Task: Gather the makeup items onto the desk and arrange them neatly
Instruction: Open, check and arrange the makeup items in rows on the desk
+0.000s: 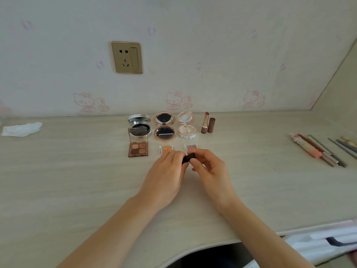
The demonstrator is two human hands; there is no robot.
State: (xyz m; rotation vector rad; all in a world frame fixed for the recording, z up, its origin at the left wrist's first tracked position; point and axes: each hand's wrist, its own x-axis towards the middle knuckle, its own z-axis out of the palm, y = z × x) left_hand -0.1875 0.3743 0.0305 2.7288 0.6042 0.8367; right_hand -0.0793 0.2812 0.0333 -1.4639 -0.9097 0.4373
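While we look down at a pale wood-grain desk (pixel 77 180), our left hand (pixel 166 176) and right hand (pixel 210 171) meet at its middle, each grip curled around one end of a small black tube (pixel 189 158) held just above the surface. Behind the hands, near the wall, we see three opened round compacts in a row: a silver compact (pixel 139 122), a rose-gold compact (pixel 164 126) and a white compact (pixel 187 124). An uncapped lipstick (pixel 205 122) stands upright beside its brown cap (pixel 211 125). Nearer us lie an eyeshadow palette (pixel 138 146), an orange pan (pixel 166 148) and a pink pan (pixel 190 147). Pencils (pixel 318 149) lie at far right, a crumpled tissue (pixel 21 129) far left.
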